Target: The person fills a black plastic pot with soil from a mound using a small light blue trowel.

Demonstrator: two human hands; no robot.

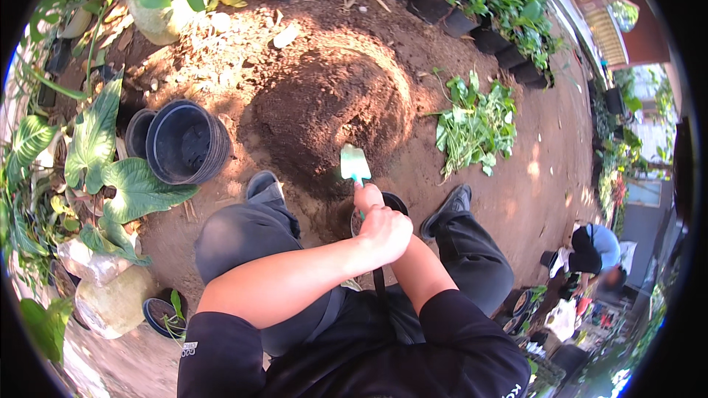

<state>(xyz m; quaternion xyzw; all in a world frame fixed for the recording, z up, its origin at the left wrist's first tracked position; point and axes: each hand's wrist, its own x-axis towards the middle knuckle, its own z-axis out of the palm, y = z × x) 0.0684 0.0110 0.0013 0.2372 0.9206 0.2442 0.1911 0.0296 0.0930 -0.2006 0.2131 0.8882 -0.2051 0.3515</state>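
Note:
My right hand (368, 197) is closed around the handle of a small trowel (355, 163) with a pale green blade. The blade points away from me and lies over the near edge of a mound of brown soil (324, 110). Across my right wrist lies my left hand (388, 234), its fingers curled round it and partly hidden. Beneath both hands, between my legs, stands a dark pot (398, 205); my hands and arms cover most of it, so its contents cannot be made out.
Nested black pots (188, 144) stand left of the mound. Pulled green plants (476, 125) lie to its right. Potted plants (509, 11) line the far edge. Stones (114, 302) and a small potted plant (164, 315) sit at lower left. Another person (601, 247) bends over at far right.

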